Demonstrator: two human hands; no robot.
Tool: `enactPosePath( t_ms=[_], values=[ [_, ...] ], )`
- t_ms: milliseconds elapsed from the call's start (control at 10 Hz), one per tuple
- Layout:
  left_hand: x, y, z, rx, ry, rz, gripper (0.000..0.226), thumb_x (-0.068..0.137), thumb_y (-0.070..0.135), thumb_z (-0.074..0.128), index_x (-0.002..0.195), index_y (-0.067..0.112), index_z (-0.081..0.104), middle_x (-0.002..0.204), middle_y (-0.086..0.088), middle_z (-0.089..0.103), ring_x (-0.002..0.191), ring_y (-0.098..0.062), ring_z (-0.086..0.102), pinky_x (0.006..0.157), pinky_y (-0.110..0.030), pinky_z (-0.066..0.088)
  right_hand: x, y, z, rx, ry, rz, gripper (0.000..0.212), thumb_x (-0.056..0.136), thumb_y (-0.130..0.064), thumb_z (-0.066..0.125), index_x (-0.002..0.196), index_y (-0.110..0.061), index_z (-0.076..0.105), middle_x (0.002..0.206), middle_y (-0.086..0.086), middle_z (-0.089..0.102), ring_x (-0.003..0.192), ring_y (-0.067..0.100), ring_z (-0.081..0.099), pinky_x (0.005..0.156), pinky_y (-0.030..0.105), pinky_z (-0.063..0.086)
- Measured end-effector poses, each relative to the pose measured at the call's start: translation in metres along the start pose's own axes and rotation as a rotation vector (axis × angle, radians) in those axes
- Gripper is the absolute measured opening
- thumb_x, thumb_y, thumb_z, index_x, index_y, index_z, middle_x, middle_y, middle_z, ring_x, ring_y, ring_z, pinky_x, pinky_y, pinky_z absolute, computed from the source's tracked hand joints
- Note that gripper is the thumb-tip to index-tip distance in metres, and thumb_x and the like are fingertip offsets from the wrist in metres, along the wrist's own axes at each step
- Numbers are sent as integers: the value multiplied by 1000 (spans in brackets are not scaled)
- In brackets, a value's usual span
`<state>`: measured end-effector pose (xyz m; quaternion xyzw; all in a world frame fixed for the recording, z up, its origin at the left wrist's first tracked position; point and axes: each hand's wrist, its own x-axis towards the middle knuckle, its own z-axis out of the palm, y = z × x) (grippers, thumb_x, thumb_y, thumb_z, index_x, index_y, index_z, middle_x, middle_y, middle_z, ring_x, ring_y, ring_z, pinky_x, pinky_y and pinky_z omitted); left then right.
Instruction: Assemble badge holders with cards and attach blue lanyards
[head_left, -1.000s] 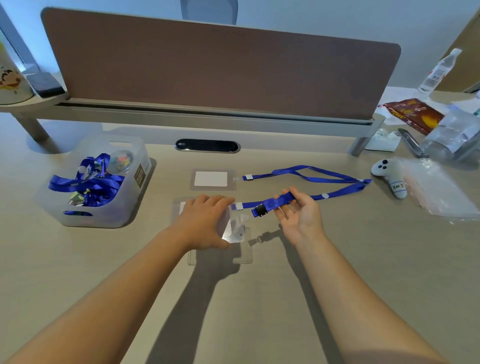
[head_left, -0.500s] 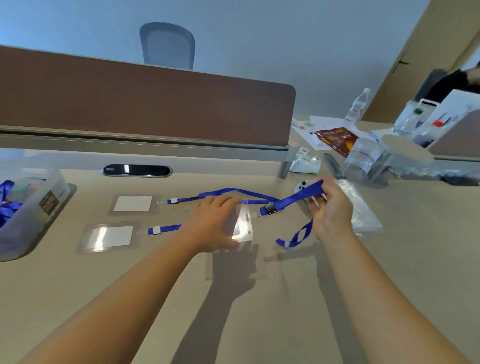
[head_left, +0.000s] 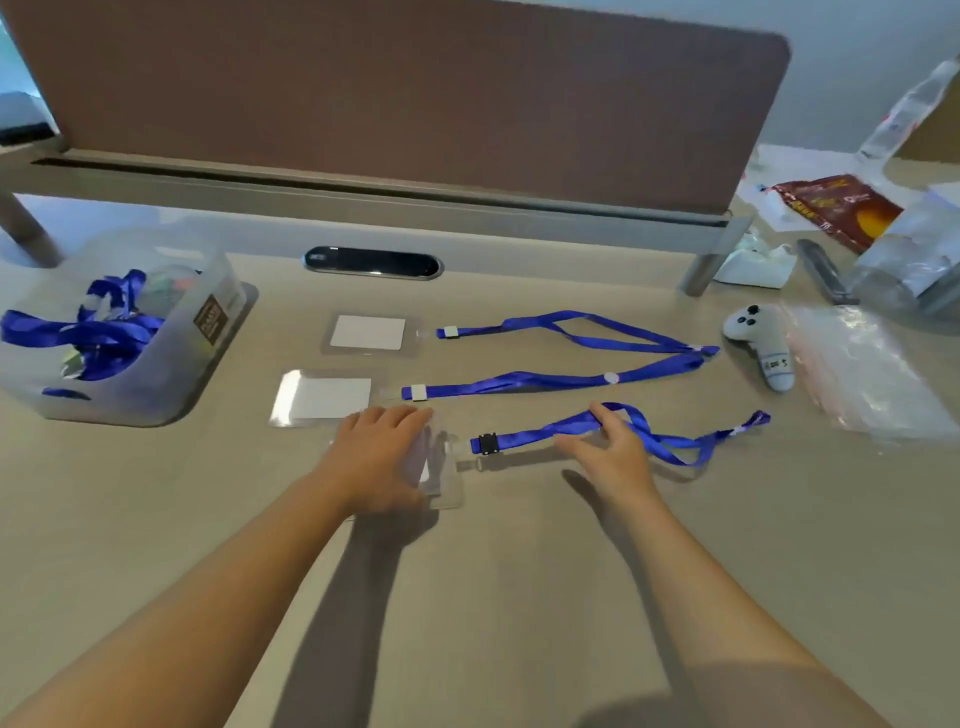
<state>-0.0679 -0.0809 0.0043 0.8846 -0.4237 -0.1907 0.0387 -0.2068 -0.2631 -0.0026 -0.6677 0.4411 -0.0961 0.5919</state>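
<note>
My left hand (head_left: 382, 457) lies flat with straight fingers on a clear badge holder (head_left: 441, 478) holding a white card, near the desk's middle. A blue lanyard (head_left: 670, 444) with a black clip (head_left: 487, 443) runs right from that holder. My right hand (head_left: 610, 452) rests on the strap, fingers spread and loosely bent over it. Behind lie two finished holders with cards (head_left: 368, 332) (head_left: 324, 397), each with a blue lanyard (head_left: 587, 332) (head_left: 545, 382) stretched to the right.
A translucent bin (head_left: 156, 384) with blue lanyards stands at the left. A grey controller (head_left: 763, 343), clear plastic bags (head_left: 862, 374), a red packet (head_left: 836, 208) and a bottle (head_left: 904, 114) sit at the right. A brown divider panel (head_left: 395, 93) stands behind the desk.
My right hand has lowered the lanyard from the air onto the desk, and the strap now lies stretched to the right. The left hand stays on the holder. The camera turned back left.
</note>
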Motion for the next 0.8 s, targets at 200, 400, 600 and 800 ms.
enactPosePath(
  t_ms=[200, 400, 600, 800],
  values=[
    [4, -49, 25, 7, -60, 0, 93, 65, 47, 70, 138, 24, 16, 148, 0, 27, 135, -25, 24, 113, -42, 20, 9, 29, 42, -500, 65, -78, 61, 84, -35, 57, 139, -19, 37, 146, 6, 39, 138, 22, 29, 114, 39, 26],
    [11, -70, 19, 41, -84, 21, 95, 64, 46, 72, 138, 24, 17, 148, 0, 26, 135, -25, 22, 114, -40, 18, 9, 30, 63, -852, 75, -96, 56, 91, -41, 40, 143, -24, 28, 143, 11, 36, 137, 27, 27, 113, 41, 25],
    [4, -82, 16, 78, -114, 7, 87, 66, 45, 70, 137, 23, 23, 141, -2, 31, 130, -25, 26, 111, -36, 23, 1, 25, 70, -993, 84, -75, 57, 90, -45, 39, 143, -34, 21, 141, 9, 32, 134, 27, 27, 111, 42, 22],
    [-13, -84, 14, 104, -119, -43, 88, 67, 40, 71, 137, 22, 21, 144, -4, 27, 132, -27, 24, 110, -38, 26, -13, 13, 66, -968, 54, -70, 54, 92, -41, 36, 144, -29, 22, 137, 9, 40, 126, 27, 39, 104, 40, 32]
  ],
)
